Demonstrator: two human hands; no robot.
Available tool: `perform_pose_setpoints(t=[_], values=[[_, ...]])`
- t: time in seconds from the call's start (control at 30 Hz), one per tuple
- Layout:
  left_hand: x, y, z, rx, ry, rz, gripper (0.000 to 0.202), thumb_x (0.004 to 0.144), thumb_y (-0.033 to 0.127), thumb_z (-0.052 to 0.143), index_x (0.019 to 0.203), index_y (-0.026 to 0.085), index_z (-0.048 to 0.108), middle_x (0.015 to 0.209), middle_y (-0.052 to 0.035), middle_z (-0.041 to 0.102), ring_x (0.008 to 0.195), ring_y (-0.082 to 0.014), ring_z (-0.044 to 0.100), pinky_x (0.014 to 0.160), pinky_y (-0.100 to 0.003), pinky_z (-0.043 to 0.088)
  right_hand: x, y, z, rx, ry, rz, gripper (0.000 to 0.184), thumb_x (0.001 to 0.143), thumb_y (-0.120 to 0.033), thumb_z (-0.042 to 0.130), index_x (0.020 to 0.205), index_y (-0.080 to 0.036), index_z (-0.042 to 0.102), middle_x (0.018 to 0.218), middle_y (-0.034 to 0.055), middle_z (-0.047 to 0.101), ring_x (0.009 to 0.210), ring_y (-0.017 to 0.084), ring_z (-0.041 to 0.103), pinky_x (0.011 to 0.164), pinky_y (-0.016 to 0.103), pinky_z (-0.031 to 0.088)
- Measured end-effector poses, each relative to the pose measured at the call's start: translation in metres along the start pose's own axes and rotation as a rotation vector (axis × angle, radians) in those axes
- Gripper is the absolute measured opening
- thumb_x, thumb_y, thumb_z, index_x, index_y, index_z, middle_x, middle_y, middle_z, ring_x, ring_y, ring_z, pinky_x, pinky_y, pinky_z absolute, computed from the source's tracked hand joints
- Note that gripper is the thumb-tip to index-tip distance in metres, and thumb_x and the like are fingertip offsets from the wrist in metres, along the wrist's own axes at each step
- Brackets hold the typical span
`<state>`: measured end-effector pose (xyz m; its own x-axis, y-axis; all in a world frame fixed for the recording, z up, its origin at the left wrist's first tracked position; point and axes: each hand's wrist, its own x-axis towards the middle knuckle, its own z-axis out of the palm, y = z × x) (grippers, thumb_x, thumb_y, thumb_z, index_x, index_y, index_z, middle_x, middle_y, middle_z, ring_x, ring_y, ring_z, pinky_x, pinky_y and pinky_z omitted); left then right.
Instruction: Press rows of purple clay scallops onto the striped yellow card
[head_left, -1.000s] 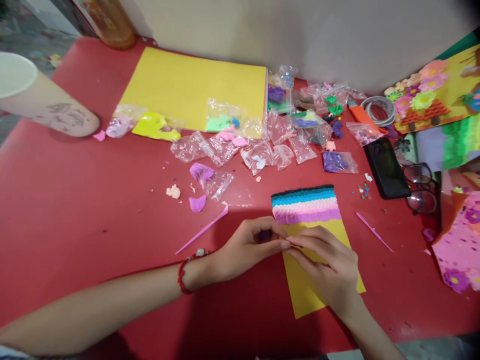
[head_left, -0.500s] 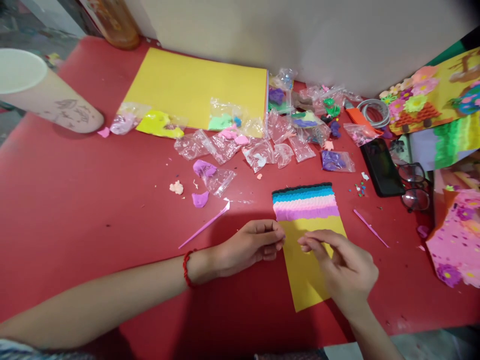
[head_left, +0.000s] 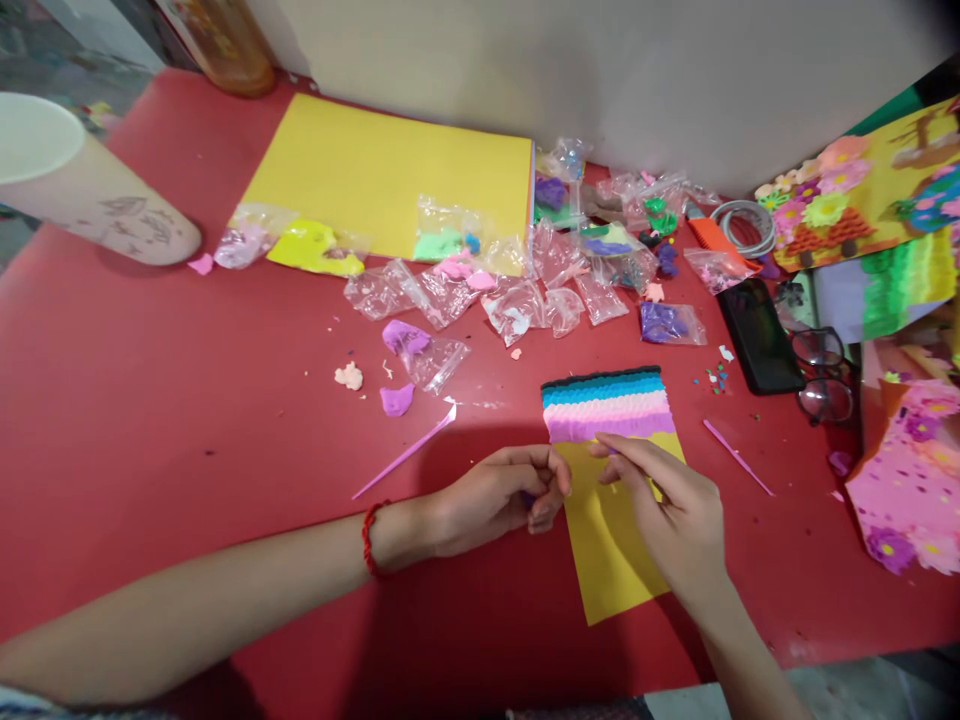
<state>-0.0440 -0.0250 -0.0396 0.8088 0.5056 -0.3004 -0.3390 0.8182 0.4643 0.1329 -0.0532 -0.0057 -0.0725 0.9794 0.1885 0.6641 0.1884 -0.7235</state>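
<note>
A yellow card (head_left: 611, 560) lies before me, its top covered by clay stripes (head_left: 607, 405) in black, blues, white, pinks and light purple. My left hand (head_left: 499, 495), a red cord bracelet (head_left: 369, 538) on its wrist, is at the card's left edge. Its fingers curl around a lump of purple clay (head_left: 529, 498), mostly hidden. Over the card, just below the light purple stripe, my right hand (head_left: 667, 505) pinches a tiny bit of purple clay (head_left: 613, 451) between thumb and fingers. A pink modelling tool (head_left: 401, 455) rests left of the card; another pink tool (head_left: 739, 457) is to its right.
Several clay bags (head_left: 517, 305) spread across the back of the red table (head_left: 187, 400), partly over a large yellow sheet (head_left: 390, 150). At the left leans a white cup (head_left: 97, 190). A phone (head_left: 759, 335), glasses (head_left: 823, 375) and clay pictures (head_left: 911, 480) lie at right.
My right hand has shifted left and up toward the light purple stripe, its fingers now pointing to the card. My left fingers have curled in more, and purple clay shows in them.
</note>
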Motion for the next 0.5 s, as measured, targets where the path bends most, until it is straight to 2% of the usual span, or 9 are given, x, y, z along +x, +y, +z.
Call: perform_pose_setpoints(t=[0.07, 0.13, 0.2, 0.3, 0.37, 0.43, 0.5], values=[[-0.001, 0.001, 0.002, 0.128, 0.011, 0.047, 0.008, 0.072, 0.013, 0.041, 0.072, 0.013, 0.049, 0.055, 0.0036, 0.039, 0.050, -0.0082, 0.034, 0.053, -0.023, 0.030, 0.001, 0.001, 0.002, -0.041, 0.004, -0.003, 0.013, 0.083, -0.016, 0.054, 0.086, -0.021, 0.066, 0.075, -0.0010, 0.071, 0.058, 0.010, 0.065, 0.055, 0.021, 0.054], [-0.004, 0.003, 0.005, 0.375, 0.033, 0.119, 0.011, 0.079, 0.019, 0.039, 0.072, 0.014, 0.047, 0.060, 0.0018, 0.042, 0.054, -0.0095, 0.036, 0.055, -0.024, 0.033, 0.003, 0.002, 0.003, -0.082, 0.024, -0.026, 0.005, 0.079, -0.020, 0.061, 0.076, -0.021, 0.065, 0.069, -0.0015, 0.070, 0.058, 0.012, 0.065, 0.053, 0.021, 0.052], [-0.008, 0.004, 0.008, 0.787, 0.014, 0.239, 0.016, 0.084, 0.022, 0.037, 0.076, 0.014, 0.049, 0.070, -0.0022, 0.049, 0.062, -0.0121, 0.043, 0.059, -0.026, 0.037, 0.004, 0.003, 0.005, -0.097, 0.024, -0.066, 0.007, 0.080, -0.020, 0.061, 0.074, -0.020, 0.064, 0.067, -0.0015, 0.069, 0.058, 0.011, 0.064, 0.052, 0.021, 0.052], [-0.011, -0.001, 0.008, 1.588, -0.034, 0.501, 0.019, 0.086, 0.021, 0.039, 0.090, 0.011, 0.055, 0.080, -0.0075, 0.055, 0.071, -0.0176, 0.048, 0.063, -0.031, 0.040, 0.007, 0.005, 0.005, -0.105, -0.005, -0.106, 0.014, 0.084, -0.013, 0.052, 0.086, -0.020, 0.065, 0.076, 0.0001, 0.070, 0.066, 0.011, 0.065, 0.061, 0.022, 0.053], [-0.012, -0.006, 0.007, 1.983, 0.008, 0.632, 0.023, 0.087, 0.022, 0.041, 0.097, 0.009, 0.057, 0.078, -0.0079, 0.056, 0.070, -0.0197, 0.048, 0.061, -0.033, 0.040, 0.008, 0.005, 0.006, -0.116, 0.000, -0.107, 0.013, 0.083, -0.011, 0.054, 0.086, -0.020, 0.064, 0.078, 0.0004, 0.069, 0.069, 0.011, 0.065, 0.064, 0.022, 0.054], [-0.010, -0.011, 0.005, 2.165, 0.084, 0.689, 0.025, 0.087, 0.024, 0.043, 0.098, 0.008, 0.057, 0.074, -0.0066, 0.054, 0.067, -0.0197, 0.048, 0.057, -0.032, 0.038, 0.009, 0.005, 0.007, -0.112, 0.008, -0.099, 0.007, 0.079, -0.013, 0.061, 0.078, -0.020, 0.062, 0.072, -0.0007, 0.067, 0.065, 0.011, 0.063, 0.060, 0.022, 0.053], [-0.009, -0.014, 0.005, 2.210, 0.136, 0.710, 0.025, 0.086, 0.026, 0.044, 0.096, 0.008, 0.058, 0.072, -0.0057, 0.053, 0.066, -0.0191, 0.048, 0.056, -0.031, 0.037, 0.010, 0.005, 0.009, -0.102, 0.011, -0.104, 0.006, 0.077, -0.015, 0.064, 0.074, -0.020, 0.061, 0.067, -0.0016, 0.065, 0.061, 0.011, 0.061, 0.056, 0.022, 0.052]])
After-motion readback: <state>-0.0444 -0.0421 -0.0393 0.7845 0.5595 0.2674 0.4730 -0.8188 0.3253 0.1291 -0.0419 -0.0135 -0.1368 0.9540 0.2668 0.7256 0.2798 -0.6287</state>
